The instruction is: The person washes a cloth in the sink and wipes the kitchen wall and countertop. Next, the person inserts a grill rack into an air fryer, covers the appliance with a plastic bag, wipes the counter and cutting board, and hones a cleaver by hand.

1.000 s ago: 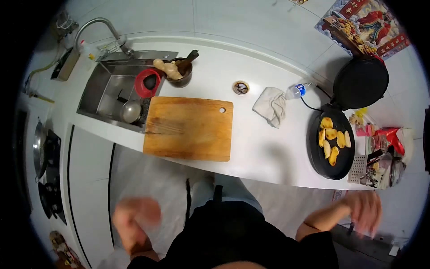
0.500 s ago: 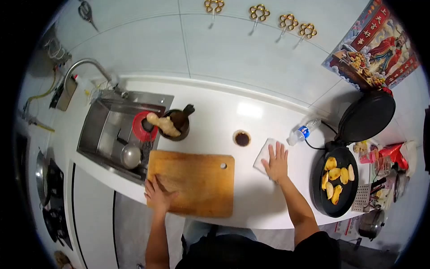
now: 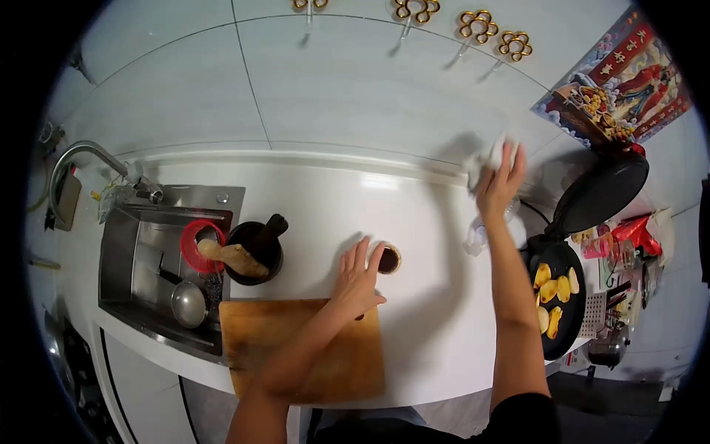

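My left hand [image 3: 357,280] reaches over the far edge of the wooden cutting board [image 3: 259,333], fingers apart. Its fingertips are right beside a small round cup of dark liquid [image 3: 389,259]; whether they touch it I cannot tell. Up near the back wall, my right hand [image 3: 501,185] grips a white cloth [image 3: 478,166], which is blurred by motion. Below that hand, a clear plastic bottle [image 3: 475,240] lies on the counter, partly covered by my right forearm.
A dark bowl [image 3: 259,275] holds a ginger-like root [image 3: 237,257] and a dark handle. Left is a steel sink [image 3: 118,274] with a red basket [image 3: 191,255] and a ladle [image 3: 189,305]. At right, an open black electric pan [image 3: 568,312] holds several yellow slices.
My left hand has left the board's left edge and moved right, to the cup. My right hand has lifted the cloth off the counter and carried it towards the back wall. The view has shifted.
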Demonstrator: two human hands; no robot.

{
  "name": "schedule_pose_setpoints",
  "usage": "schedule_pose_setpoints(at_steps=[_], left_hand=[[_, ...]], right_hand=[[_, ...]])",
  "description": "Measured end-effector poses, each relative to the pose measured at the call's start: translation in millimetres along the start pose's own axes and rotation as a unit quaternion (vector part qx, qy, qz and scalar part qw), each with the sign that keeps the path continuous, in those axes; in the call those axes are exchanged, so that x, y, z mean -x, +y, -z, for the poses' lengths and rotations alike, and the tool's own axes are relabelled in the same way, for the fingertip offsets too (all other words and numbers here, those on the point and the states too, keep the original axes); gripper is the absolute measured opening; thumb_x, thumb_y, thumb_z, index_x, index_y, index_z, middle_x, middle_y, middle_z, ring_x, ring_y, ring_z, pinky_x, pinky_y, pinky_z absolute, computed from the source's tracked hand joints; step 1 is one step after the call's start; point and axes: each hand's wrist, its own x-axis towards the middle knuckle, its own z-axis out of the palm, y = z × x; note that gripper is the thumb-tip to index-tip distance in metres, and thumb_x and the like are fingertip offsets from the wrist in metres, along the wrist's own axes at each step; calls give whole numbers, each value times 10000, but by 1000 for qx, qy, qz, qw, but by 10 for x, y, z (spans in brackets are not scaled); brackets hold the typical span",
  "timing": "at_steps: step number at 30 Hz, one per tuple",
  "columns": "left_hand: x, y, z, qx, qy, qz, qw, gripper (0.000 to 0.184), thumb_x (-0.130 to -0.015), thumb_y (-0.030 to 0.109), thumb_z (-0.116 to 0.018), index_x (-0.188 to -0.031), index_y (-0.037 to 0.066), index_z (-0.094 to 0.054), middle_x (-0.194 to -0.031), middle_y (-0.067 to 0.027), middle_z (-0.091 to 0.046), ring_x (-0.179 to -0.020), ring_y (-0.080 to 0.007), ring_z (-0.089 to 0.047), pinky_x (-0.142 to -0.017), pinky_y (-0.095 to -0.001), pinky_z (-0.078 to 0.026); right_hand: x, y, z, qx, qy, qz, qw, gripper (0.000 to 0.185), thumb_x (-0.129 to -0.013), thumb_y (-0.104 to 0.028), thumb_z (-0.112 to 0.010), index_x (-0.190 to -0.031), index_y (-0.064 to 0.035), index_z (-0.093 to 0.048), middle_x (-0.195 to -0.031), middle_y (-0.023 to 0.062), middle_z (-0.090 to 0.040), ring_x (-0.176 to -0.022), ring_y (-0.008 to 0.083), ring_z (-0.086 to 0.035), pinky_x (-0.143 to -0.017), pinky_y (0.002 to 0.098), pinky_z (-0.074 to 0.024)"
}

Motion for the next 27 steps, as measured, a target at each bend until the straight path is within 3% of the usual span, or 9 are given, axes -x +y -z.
schedule_pose_setpoints(at_steps=[4, 5, 8, 10, 12, 15, 18, 22, 27], left_hand=[[-198, -49, -87, 22, -42, 16, 999, 1102, -550, 165, -858, -1431, 104, -197, -1430, -191, -218, -1286, -394, -276, -1062, -468, -299], [-209, -53, -100, 44, -46, 17, 998, 1075, -560, 139, -849, -1424, 103, -211, -1420, -188, -231, -1266, -392, -307, -1051, -466, -318], [-211, -92, -193, 43, -52, 10, 998, 1048, -572, 127, -839, -1417, 97, -221, -1402, -179, -265, -1252, -390, -323, -1049, -467, -318], [-238, -70, -144, 32, -62, 27, 997, 1000, -589, 109, -820, -1407, 88, -246, -1378, -170, -304, -1236, -381, -344, -1044, -467, -314], [-245, -28, -198, 21, -55, 28, 998, 956, -604, 98, -803, -1397, 80, -269, -1355, -161, -338, -1219, -371, -364, -1040, -460, -308], [-266, 31, -287, 28, -20, 8, 999, 839, -646, 65, -725, -1380, 103, -321, -1265, -111, -418, -1173, -306, -409, -1061, -501, -254], [-239, 66, -381, 21, -33, -4, 999, 830, -647, 63, -726, -1376, 106, -332, -1256, -106, -426, -1173, -297, -410, -1057, -557, -226], [-210, 165, -436, -27, -106, -34, 993, 784, -702, 125, -727, -1377, 112, -329, -1249, -145, -450, -1183, -317, -420, -1045, -638, -161], [-126, 281, -655, -42, -129, -90, 987, 756, -759, 220, -703, -1397, 129, -308, -1234, -104, -453, -1191, -283, -419, -1029, -681, -154]], right_hand=[[-305, 370, -1076, 81, 160, -27, 983, 682, -794, -179, -588, -1389, -1, -306, -1431, 275, -247, -1317, 464, -224, -1060, 578, -164], [-240, 288, -1272, -30, 165, -75, 983, 710, -786, -199, -598, -1398, -13, -288, -1445, 265, -226, -1329, 465, -197, -1063, 589, -140], [-93, -494, -1505, 48, 15, 25, 998, 740, -772, -226, -605, -1419, -64, -284, -1470, 245, -200, -1351, 464, -157, -1071, 593, -106], [-118, -908, -1666, 10, 42, -24, 999, 758, -767, -236, -616, -1432, -105, -278, -1491, 224, -174, -1375, 417, -146, -1082, 592, -93], [-106, -904, -1764, -70, -52, 98, 991, 715, -798, -213, -575, -1444, -129, -279, -1505, 165, -195, -1392, 303, -182, -1112, 528, -119], [-393, -852, -1444, 89, -91, 409, 904, 634, -818, -171, -556, -1417, -159, -348, -1494, 58, -271, -1379, 218, -240, -1112, 476, -167], [-418, -20, -1099, 34, -138, 364, 920, 574, -826, -170, -562, -1379, -186, -408, -1471, -3, -325, -1345, 155, -310, -1093, 440, -237], [-90, 1144, -494, 168, -122, 159, 965, 561, -838, -291, -586, -1360, -161, -429, -1463, 159, -293, -1347, 387, -262, -1068, 548, -214], [-345, 227, -1010, 45, -94, 180, 978, 613, -827, -235, -582, -1394, -139, -371, -1475, 135, -276, -1357, 390, -232, -1072, 554, -205]])
